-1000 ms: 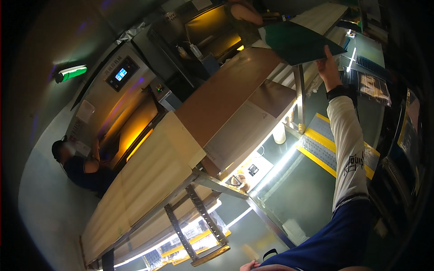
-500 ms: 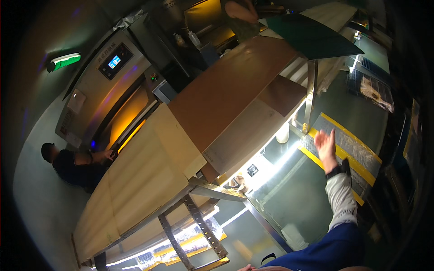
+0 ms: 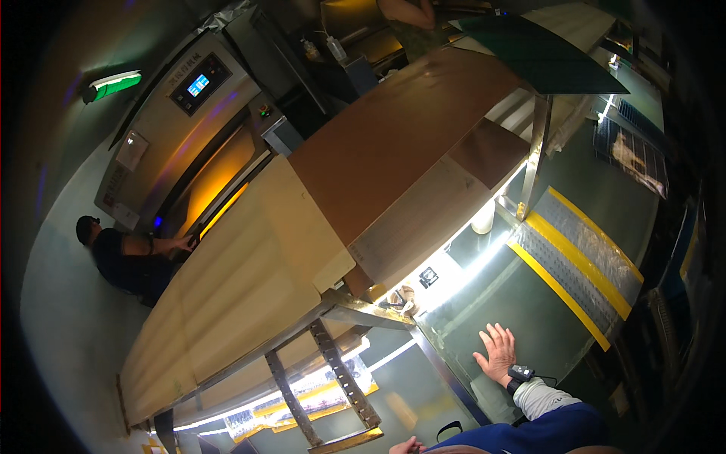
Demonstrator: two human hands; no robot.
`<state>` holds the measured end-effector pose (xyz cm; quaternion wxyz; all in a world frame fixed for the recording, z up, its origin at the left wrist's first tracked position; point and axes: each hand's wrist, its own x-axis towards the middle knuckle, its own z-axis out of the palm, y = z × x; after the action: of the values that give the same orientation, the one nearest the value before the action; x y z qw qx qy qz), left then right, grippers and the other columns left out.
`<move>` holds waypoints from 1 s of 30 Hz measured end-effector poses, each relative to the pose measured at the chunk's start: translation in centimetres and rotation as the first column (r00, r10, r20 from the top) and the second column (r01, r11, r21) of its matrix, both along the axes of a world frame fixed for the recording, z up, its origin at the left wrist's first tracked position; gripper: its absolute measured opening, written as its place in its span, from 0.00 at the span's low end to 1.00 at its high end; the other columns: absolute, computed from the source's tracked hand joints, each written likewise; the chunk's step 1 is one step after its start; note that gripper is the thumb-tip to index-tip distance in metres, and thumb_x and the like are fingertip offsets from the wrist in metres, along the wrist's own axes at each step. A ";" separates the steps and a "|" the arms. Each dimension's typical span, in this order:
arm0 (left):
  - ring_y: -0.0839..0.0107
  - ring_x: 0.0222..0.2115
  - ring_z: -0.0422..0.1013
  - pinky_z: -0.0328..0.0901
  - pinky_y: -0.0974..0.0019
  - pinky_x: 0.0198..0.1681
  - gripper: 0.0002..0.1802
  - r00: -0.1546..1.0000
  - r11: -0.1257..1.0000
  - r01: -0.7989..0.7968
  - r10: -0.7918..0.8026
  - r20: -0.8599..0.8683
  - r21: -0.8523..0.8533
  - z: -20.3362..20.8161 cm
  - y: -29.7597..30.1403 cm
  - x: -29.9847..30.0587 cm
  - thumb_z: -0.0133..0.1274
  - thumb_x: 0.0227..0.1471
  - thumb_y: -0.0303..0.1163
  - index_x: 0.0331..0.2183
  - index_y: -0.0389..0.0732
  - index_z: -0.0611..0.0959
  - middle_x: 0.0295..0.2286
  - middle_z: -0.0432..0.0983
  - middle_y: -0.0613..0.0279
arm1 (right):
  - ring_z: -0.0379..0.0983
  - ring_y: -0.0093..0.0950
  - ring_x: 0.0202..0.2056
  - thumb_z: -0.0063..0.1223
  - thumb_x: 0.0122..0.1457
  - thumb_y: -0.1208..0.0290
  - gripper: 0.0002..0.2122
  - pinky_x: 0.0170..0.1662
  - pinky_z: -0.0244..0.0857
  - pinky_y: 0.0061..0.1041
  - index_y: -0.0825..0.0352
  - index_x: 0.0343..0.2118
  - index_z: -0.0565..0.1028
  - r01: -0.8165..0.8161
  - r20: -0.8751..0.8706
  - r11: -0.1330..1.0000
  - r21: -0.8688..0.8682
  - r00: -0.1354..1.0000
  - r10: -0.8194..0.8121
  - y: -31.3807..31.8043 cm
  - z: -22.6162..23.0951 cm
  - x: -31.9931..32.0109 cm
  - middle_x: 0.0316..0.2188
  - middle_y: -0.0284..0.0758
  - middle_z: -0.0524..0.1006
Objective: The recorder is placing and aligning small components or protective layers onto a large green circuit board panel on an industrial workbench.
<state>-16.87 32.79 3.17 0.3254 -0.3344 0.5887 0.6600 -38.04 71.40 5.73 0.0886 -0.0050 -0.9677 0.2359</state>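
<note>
My right hand is over the grey-green glass-like tabletop, fingers spread and thumb out to the left, holding nothing. Whether the palm touches the surface or hovers just above it, I cannot tell. A black band with a small device sits on that wrist, below a white cuff and a blue sleeve. Only a small part of my left hand shows at the bottom edge; its fingers are mostly cut off. Right of my right hand lies a clear plastic-looking sheet with yellow stripes.
A raised shelf with beige boards and a brown board runs above the lit tabletop. A metal post and a slotted metal bracket stand at its edge. At left, a person reaches to a large machine; another person is behind.
My right hand has come down and left, nearer to me, from beside the striped sheet to the bare tabletop. The view has shifted slightly.
</note>
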 end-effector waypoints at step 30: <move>0.54 0.44 0.82 0.76 0.59 0.46 0.17 0.999 0.964 -0.003 -0.010 0.048 0.264 -3.5 -2.0 -0.5 0.53 0.67 0.38 0.47 0.34 0.79 0.43 0.83 0.49 | 0.68 0.56 0.62 0.58 0.60 0.64 0.44 0.64 0.64 0.45 0.61 0.76 0.45 0.250 0.028 0.876 -0.412 0.965 -0.263 5.6 5.5 -0.6 0.65 0.60 0.65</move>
<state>-17.33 30.77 -0.35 0.3827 -0.3032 0.4879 0.7236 -38.62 77.02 11.28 0.1301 -0.1482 -0.8854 0.4209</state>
